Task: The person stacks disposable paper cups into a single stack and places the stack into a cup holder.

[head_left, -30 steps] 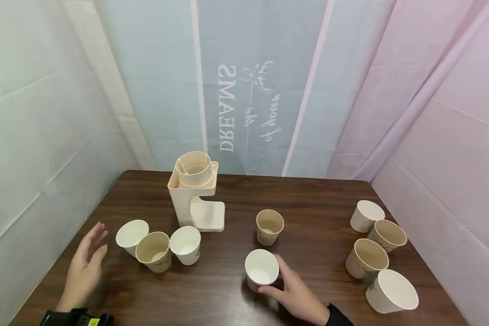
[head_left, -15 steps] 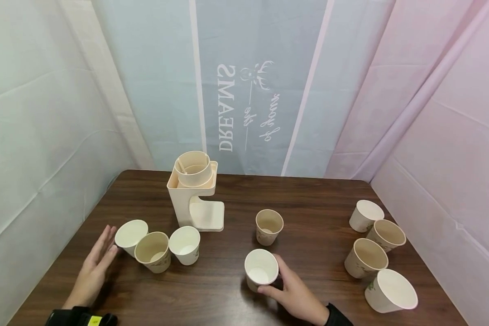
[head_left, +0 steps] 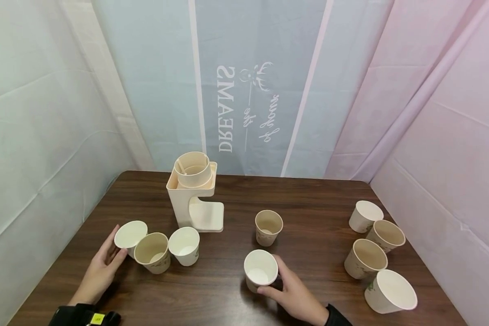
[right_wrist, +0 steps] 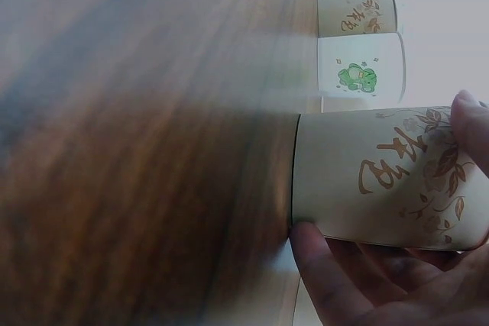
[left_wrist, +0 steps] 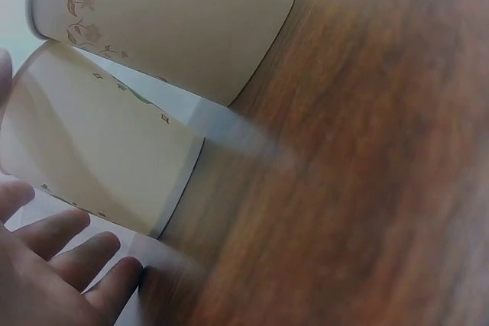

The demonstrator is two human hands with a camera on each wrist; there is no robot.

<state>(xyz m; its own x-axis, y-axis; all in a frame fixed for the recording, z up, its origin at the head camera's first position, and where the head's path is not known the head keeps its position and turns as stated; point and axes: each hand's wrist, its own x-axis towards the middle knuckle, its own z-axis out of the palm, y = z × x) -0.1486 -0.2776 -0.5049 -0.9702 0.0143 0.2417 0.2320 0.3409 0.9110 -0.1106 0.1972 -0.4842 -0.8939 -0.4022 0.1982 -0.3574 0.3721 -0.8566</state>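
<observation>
Midway between the left and right edges of the counter (head_left: 212,299), a flower-printed paper cup (head_left: 261,270), white inside, is gripped between thumb and fingers of the right hand (head_left: 299,293). By the left edge, the fingers of the left hand (head_left: 99,271) are spread beside a white paper cup (head_left: 131,235); whether they touch cannot be told. A round container (head_left: 194,177) is carried by the cream stand (head_left: 181,203).

Dark wood-grained table (head_left: 309,235), pale blue and pink cloth walls (head_left: 155,90)

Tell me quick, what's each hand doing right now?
Left hand: open, at the leftmost cup; can't tell if it's touching.
Right hand: holding the front middle cup.
</observation>
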